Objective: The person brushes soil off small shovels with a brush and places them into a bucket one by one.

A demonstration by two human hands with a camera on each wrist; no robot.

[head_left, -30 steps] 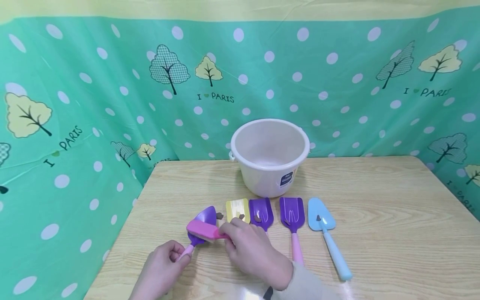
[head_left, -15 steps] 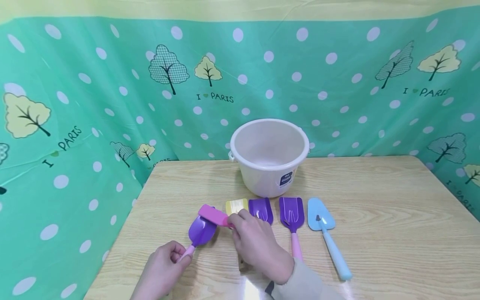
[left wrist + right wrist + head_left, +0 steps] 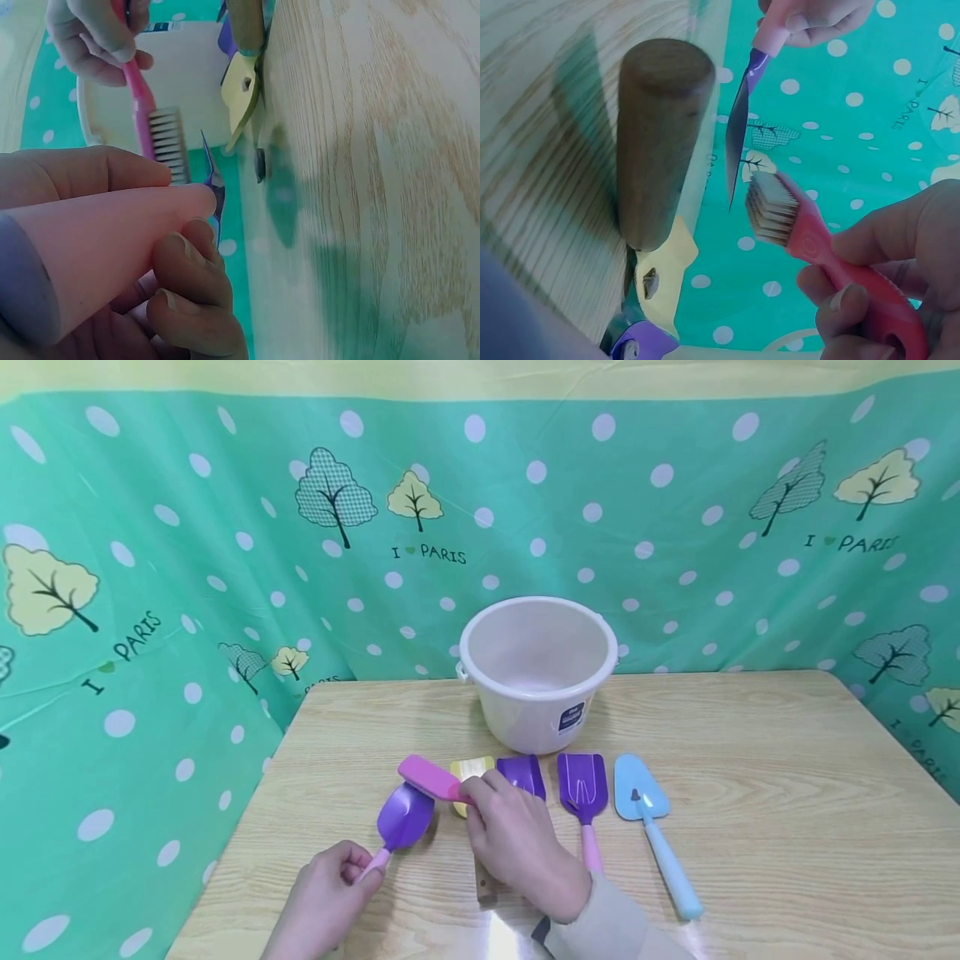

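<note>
Above pale wood-grain table (image 3: 787,835), finger-clamps in left hand (image 3: 326,893) one pink-handled purple shovel (image 3: 406,820), long axis pointing forward-right; in right hand (image 3: 519,843), one pink plastic brush (image 3: 429,777), head leftward; counts four yellow, purple, blue shovels (image 3: 582,781) alongside.

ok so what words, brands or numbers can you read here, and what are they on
"I PARIS", a small green mark between the words: repeated on the green cloth; some copies are faint or partly hidden.
Dark label on the white bucket: has lettering, too small and blurred to read.
I can read nothing else.
</note>
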